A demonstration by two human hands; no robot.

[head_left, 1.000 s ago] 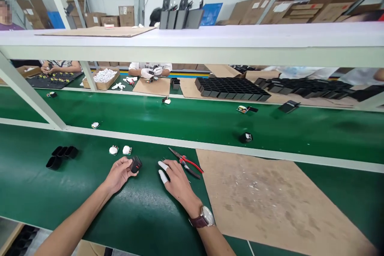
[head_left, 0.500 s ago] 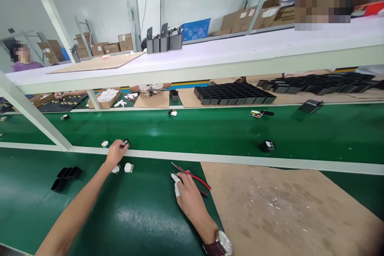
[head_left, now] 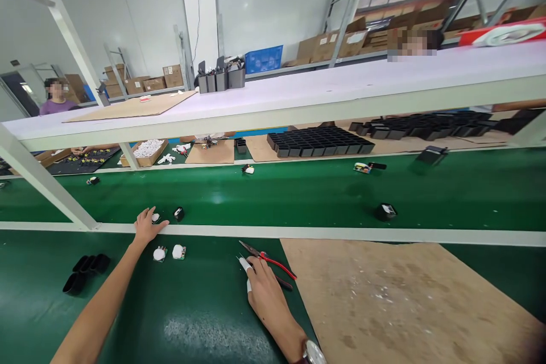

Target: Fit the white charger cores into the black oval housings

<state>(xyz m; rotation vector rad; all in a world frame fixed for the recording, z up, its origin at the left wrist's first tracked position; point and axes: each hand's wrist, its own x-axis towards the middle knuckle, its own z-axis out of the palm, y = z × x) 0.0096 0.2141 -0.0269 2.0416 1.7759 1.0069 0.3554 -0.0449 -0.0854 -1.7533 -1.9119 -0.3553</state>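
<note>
My left hand point(head_left: 147, 227) reaches onto the green belt, thumb and fingers spread around a small circuit board with a white round top point(head_left: 156, 218); a firm hold on it does not show. Just right of it stands a small black housing point(head_left: 178, 214). Two similar white-topped boards, a left one point(head_left: 159, 253) and a right one point(head_left: 179, 252), lie on the near green surface. My right hand point(head_left: 265, 287), with white covers on some fingers, is closed around tweezers point(head_left: 239, 259); mostly the thin tips show. Beside that hand lie pliers point(head_left: 273, 261) with a red handle, partly covered by it.
Several black sleeves point(head_left: 85, 268) stand at left. A cardboard sheet point(head_left: 401, 296) covers the right side. The belt point(head_left: 298, 199) carries scattered parts, including a black housing point(head_left: 386, 211). A white shelf point(head_left: 298, 105) with slanted posts crosses above. Other people sit beyond it.
My left hand has let go of the black housing on the belt and moved left to the white-topped board. My right hand stays by the pliers. The camera view has shifted slightly.
</note>
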